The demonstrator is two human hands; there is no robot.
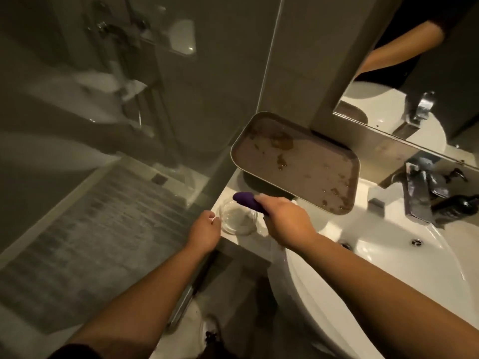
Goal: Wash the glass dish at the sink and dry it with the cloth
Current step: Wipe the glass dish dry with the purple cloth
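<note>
A small clear glass dish sits on the white counter ledge left of the sink basin. My left hand is at the dish's left rim, fingers curled at its edge; whether they grip it is unclear. My right hand hovers just right of the dish, closed around a rolled purple cloth whose end sticks out over the dish.
A stained rectangular metal tray leans on the counter behind the dish. A chrome tap stands at the basin's back, a dark bottle beside it. A mirror hangs above. A glass shower screen stands left.
</note>
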